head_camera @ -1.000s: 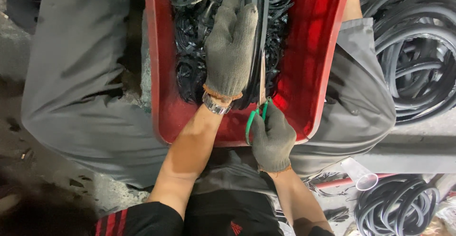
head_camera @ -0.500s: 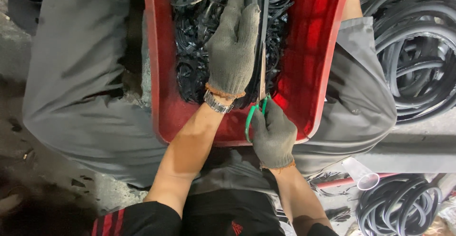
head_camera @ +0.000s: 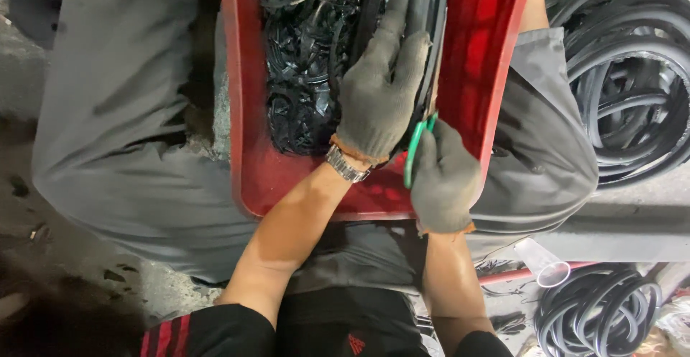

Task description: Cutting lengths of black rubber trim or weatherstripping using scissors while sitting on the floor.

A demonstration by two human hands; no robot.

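Black rubber strip (head_camera: pixel 420 12) pinched in left hand's (head_camera: pixel 381 91) grip over red tray (head_camera: pixel 248 148); right hand (head_camera: pixel 445 181) clenches green-handled scissors (head_camera: pixel 415 148).

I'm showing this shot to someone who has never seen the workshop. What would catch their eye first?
First the bright red tub at centre, resting between grey-trousered knees and full of tangled black rubber scraps. Next the two grey knit gloves: the left hand presses on a black rubber strip, and the right hand grips green-handled scissors just below it. Coils of black hose lie at the right.
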